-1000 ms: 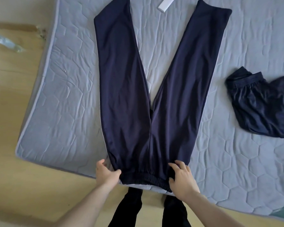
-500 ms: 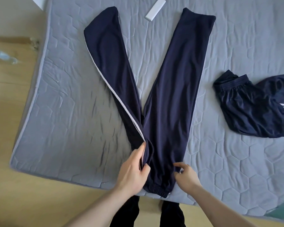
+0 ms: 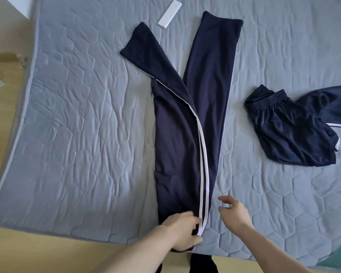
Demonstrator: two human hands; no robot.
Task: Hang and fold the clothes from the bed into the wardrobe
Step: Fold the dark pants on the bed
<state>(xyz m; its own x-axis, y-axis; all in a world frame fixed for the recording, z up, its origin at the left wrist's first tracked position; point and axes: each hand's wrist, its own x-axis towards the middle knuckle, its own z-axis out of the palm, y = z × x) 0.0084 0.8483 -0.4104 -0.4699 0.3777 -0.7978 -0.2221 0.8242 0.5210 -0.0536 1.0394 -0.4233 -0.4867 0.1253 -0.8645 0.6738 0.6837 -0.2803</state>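
Folding step: left hand [image 3: 182,231] apparently pinches trousers [image 3: 177,146] waistband, leg half-crossed; right hand [image 3: 233,212] hovers, fingers loose, empty. Next: align legs.

A grey quilted mattress [image 3: 77,119] filled the view; light wooden floor [image 3: 6,251] lay along its left and near edges.

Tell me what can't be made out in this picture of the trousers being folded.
All in the head view:
- Trousers: waistband hidden under the left hand.
- Second dark garment: crumpled, and cut off by the right edge, so its type is unclear.
- White flat object: too small to identify.
- Wardrobe: out of frame.
- Mattress: far side cut off by the top edge.
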